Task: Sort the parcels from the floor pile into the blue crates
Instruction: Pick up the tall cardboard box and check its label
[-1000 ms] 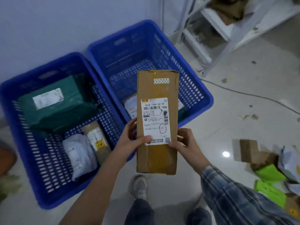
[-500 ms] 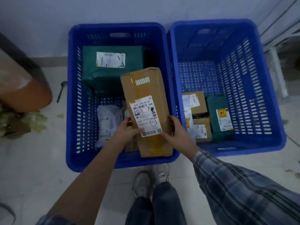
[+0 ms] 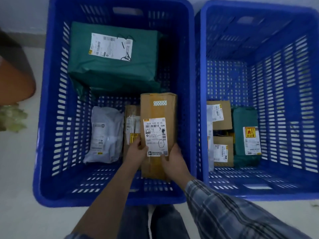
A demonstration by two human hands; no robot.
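Cardboard parcel (image 3: 158,111) sits low inside the left blue crate (image 3: 51,94), near its right wall — left hand (image 3: 136,150) and right hand (image 3: 174,161) both grasp its near end.

The long cardboard box (image 3: 158,111) covers much of a narrower carton (image 3: 131,118) just left of the grip, and the right hand (image 3: 174,163) hides the box's lower right edge. Its label's small print is unreadable. Right of the grip, the right crate (image 3: 291,192) is cut by the frame edge, and its near wall hides part of its parcels.
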